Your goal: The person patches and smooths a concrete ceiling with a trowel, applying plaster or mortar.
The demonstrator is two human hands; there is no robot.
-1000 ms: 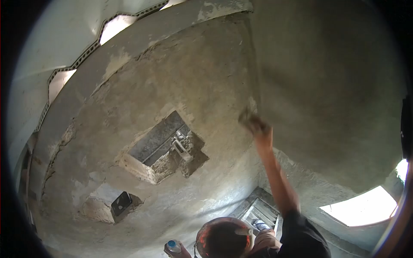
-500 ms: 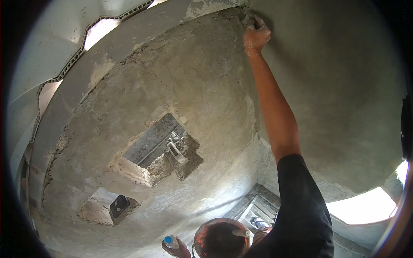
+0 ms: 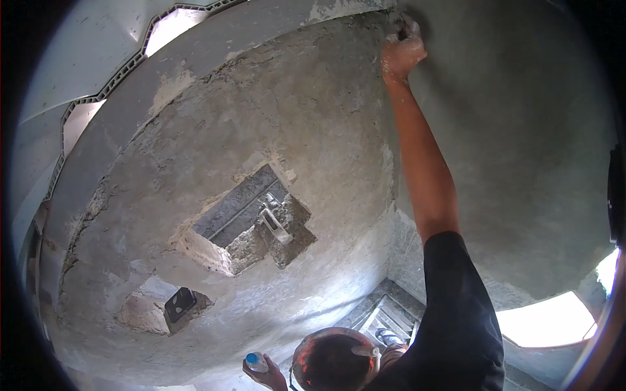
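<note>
My right hand [image 3: 404,53], smeared with pale plaster, reaches high to the corner where two rough walls meet. Its fingers are curled against the surface; whatever they may hold is hidden. Low in the view my left hand [image 3: 267,376] is closed around a clear bottle [image 3: 258,363] with a blue cap. Beside that hand is a round bucket [image 3: 306,345] with a dark middle and orange-red marks, and a pale handle-like piece [image 3: 365,351] lies across its rim.
A plastering float [image 3: 275,226] rests with its handle outward in a rectangular wall recess [image 3: 228,215]. A dark phone [image 3: 180,304] leans in a smaller recess. Pale corrugated-edged panels [image 3: 85,58] line the upper left. A bright opening [image 3: 548,317] shows at lower right, and a shoe [image 3: 389,337] below.
The whole view has shifted slightly, with the upper wall and corner now further right. My right hand stays at the corner, fingers still curled. My left hand still holds the bottle.
</note>
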